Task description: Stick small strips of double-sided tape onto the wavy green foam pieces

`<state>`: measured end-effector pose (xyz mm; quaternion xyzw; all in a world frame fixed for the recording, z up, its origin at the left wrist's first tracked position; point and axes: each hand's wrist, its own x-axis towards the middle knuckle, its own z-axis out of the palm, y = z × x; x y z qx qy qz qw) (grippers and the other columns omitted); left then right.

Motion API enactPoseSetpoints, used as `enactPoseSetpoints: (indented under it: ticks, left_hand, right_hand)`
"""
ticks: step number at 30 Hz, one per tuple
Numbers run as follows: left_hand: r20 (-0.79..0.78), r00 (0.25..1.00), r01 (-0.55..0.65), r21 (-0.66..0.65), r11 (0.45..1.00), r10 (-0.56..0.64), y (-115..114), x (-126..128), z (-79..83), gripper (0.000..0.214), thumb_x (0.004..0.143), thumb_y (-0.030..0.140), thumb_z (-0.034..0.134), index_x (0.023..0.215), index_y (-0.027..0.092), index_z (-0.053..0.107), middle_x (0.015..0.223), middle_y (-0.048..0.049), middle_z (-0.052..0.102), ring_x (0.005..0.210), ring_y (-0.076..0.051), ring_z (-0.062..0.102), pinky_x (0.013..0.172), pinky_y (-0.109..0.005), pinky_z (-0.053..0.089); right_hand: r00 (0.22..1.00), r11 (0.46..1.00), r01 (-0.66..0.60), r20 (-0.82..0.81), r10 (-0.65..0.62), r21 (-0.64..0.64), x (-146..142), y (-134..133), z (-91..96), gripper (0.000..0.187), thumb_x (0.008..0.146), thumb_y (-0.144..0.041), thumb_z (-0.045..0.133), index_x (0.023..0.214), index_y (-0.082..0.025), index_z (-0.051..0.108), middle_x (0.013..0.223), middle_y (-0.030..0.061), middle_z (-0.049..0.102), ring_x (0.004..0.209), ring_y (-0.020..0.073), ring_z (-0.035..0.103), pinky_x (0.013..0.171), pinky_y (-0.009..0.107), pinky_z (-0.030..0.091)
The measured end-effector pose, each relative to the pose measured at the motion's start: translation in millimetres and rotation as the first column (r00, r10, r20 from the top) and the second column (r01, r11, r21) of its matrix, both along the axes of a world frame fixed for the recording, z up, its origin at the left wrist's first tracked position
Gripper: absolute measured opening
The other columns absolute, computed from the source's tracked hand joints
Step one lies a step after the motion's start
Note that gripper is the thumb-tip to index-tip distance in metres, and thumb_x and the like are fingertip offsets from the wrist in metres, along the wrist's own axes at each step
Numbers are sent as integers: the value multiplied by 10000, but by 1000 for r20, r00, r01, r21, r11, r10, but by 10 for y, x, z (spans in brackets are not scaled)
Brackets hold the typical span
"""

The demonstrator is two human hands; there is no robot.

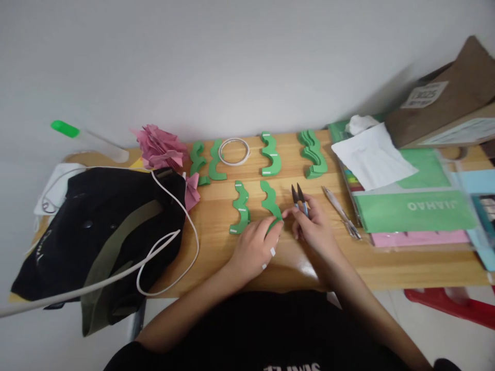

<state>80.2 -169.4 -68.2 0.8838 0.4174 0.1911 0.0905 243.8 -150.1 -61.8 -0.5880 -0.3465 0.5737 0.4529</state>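
Observation:
My left hand (pixel 253 249) presses and grips the lower end of a wavy green paper cutout (pixel 269 197) on the table. Two small white strips cling to the back of this hand. In my right hand (pixel 314 225) is a pair of thread snips (pixel 299 198), its dark blades apart and pointing away from me. A right fingertip reaches the cutout's lower edge, close to my left fingers. Just left of it lies another green cutout (pixel 240 208) bearing white strips. What the meeting fingertips pinch is too small to make out.
Farther back are a roll of white tape (pixel 234 152), a green cutout with white strips (pixel 269 154) and a stack of green cutouts (pixel 312 154). A pen (pixel 342 212) lies right, beside green packets (pixel 417 212). A black bag (pixel 116 226) and pink paper flower (pixel 160 147) occupy the left.

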Motion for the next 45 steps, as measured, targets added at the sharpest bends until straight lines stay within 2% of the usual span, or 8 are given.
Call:
enactPoseSetpoints:
  ticks: [4, 9, 15, 18, 21, 25, 34, 45]
  left_hand:
    - [53, 996, -72, 6, 997, 72, -16, 21, 8, 345, 938, 156, 461, 1276, 150, 532, 1142, -129, 651, 985, -223, 671, 847, -348, 572]
    - [195, 965, -177, 1, 984, 173, -34, 19, 19, 375, 883, 70, 450, 1244, 152, 511, 1156, -142, 612, 1061, -218, 649, 882, -321, 566]
    - [190, 939, -328, 233, 915, 288, -43, -42, 83, 374, 858, 63, 533, 1212, 179, 566, 1133, -151, 625, 1094, -284, 632, 900, -417, 515]
    - [85, 979, -204, 317, 926, 187, -8, -65, 169, 306, 893, 68, 519, 1153, 198, 614, 1136, -118, 673, 1159, -266, 605, 985, -430, 439]
    - [-107, 994, 15, 258, 966, 14, 64, -72, 248, 265, 947, 105, 437, 1123, 166, 626, 1117, -92, 706, 1119, -220, 625, 1019, -409, 415]
    - [-247, 961, 164, 162, 973, -121, 165, -88, 277, 281, 956, 113, 387, 1107, 124, 623, 1159, -101, 692, 1075, -219, 642, 1033, -402, 417]
    - [-318, 936, 148, -32, 988, -151, 238, -116, 286, 255, 936, 141, 435, 1144, 125, 580, 1248, -127, 646, 1205, -252, 572, 1089, -437, 370]
    - [-328, 939, 136, 76, 988, -104, 230, -64, 223, 244, 940, 144, 423, 1130, 119, 573, 1162, -124, 679, 1141, -236, 621, 1067, -416, 404]
  right_hand:
    - [999, 1000, -15, 40, 14, 26, -46, -93, -46, 486, 824, -434, 591, 1218, -242, 380, 734, -43, 637, 348, 63, 432, 347, 215, 337]
    - [946, 991, -119, 312, 92, 67, -77, -193, -89, 501, 913, -344, 494, 1371, -225, 329, 808, 30, 690, 437, 120, 521, 445, 266, 428]
    - [905, 985, -152, 413, 105, 83, -87, -211, -66, 532, 935, -333, 460, 1418, -202, 279, 929, 82, 726, 485, 136, 547, 487, 284, 444]
    - [901, 983, -145, 425, 86, 108, -80, -219, -84, 521, 933, -332, 470, 1413, -210, 307, 818, 42, 716, 472, 139, 535, 488, 287, 436]
    - [910, 986, -120, 411, 62, 117, -66, -221, -120, 501, 927, -344, 490, 1392, -226, 345, 708, -3, 674, 466, 139, 522, 491, 285, 433]
    - [954, 991, -108, 291, 80, 84, -52, -204, -147, 501, 917, -368, 502, 1372, -250, 330, 830, 27, 701, 435, 116, 511, 470, 283, 447]
    - [970, 995, -92, 229, 81, 38, -56, -171, -88, 489, 904, -361, 519, 1344, -250, 336, 842, 28, 689, 395, 95, 488, 409, 256, 413]
    - [999, 998, 26, 39, -24, -50, -82, -71, 0, 486, 768, -433, 661, 1149, -240, 430, 705, -40, 657, 312, 69, 445, 308, 208, 328]
